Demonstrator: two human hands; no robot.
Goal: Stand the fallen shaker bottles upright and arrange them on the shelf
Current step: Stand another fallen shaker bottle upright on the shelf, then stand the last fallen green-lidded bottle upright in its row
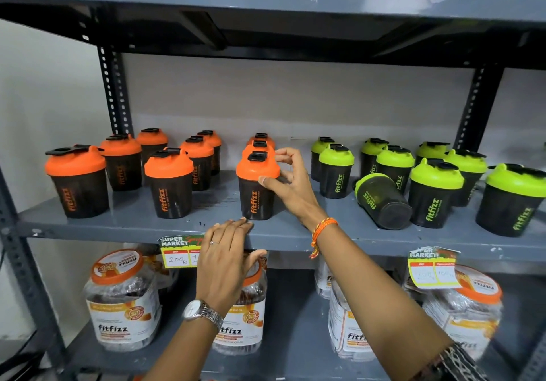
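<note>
Shaker bottles are sitting in rows on the grey shelf [133, 227], orange lids on the left and green lids on the right. Almost all are standing up, but 1 green bottle [381, 200] is lying tipped over among the green ones, its lid pointing back and its dark bottom facing out. The right hand [291, 185] is touching the front orange bottle [257, 185] in the middle row, thumb on the lid edge and fingers loosely curled beside it, not squeezing tight. The left hand [226, 262] is resting flat on the shelf's front edge, fingers spread, holding nothing. These bottles are looking like light, hard plastic, likely empty, so they could be tipping easily. Their sides are looking smooth and may be slipping, so gripping around the dark body just under the lid seems best.
</note>
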